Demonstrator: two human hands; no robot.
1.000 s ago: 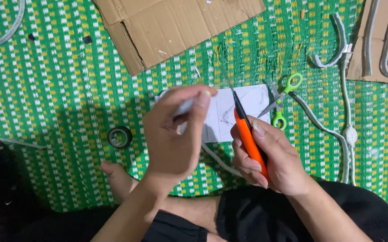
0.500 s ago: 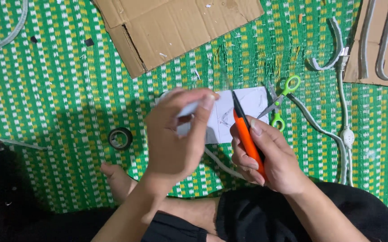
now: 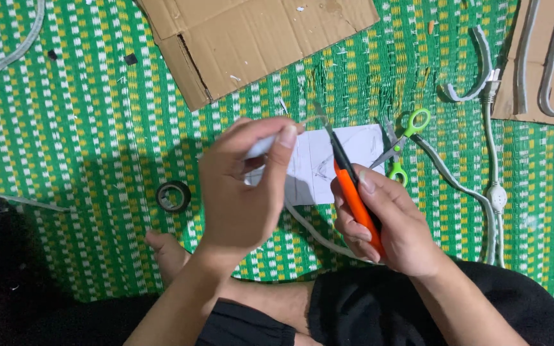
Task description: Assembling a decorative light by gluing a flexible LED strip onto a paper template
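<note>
The left hand (image 3: 238, 192) pinches the end of a thin grey-white cable (image 3: 265, 145) between thumb and fingers, above a white paper sheet (image 3: 354, 144) on the green woven mat (image 3: 85, 128). The right hand (image 3: 389, 221) is wrapped tight round an orange-handled utility knife (image 3: 354, 195), blade toward the cable tip.

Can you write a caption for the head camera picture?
Right hand holds an orange knife by a white cable in the left hand.

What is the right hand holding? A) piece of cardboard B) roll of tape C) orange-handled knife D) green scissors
C: the right hand is wrapped around the orange-handled knife, blade pointing away; the green scissors lie on the mat beside it, untouched.
</note>
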